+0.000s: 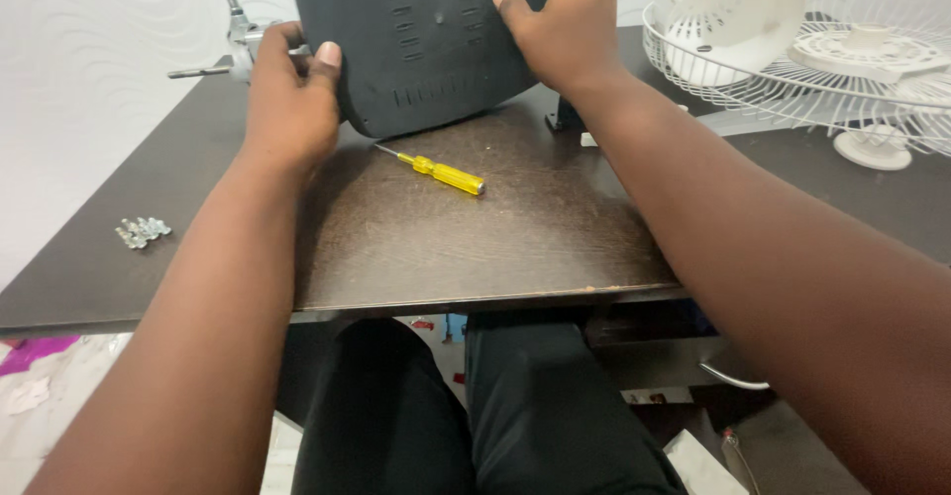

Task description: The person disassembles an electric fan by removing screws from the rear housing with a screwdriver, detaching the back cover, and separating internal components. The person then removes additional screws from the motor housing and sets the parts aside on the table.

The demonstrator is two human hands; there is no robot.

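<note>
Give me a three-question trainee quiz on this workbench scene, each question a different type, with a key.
1. True or false: both hands, left hand and right hand, grip the black vented panel.
2. Multiple choice: The yellow-handled screwdriver lies
A. on the dark table just in front of the panel
B. in the right hand
C. inside the fan guard
3. Fill in: the small pile of silver screws sits near the table's ____ edge, on the person's own side.

Key: 1 true; 2 A; 3 left. Note: the white wire fan guard rests at the far right, touched by neither hand.
</note>
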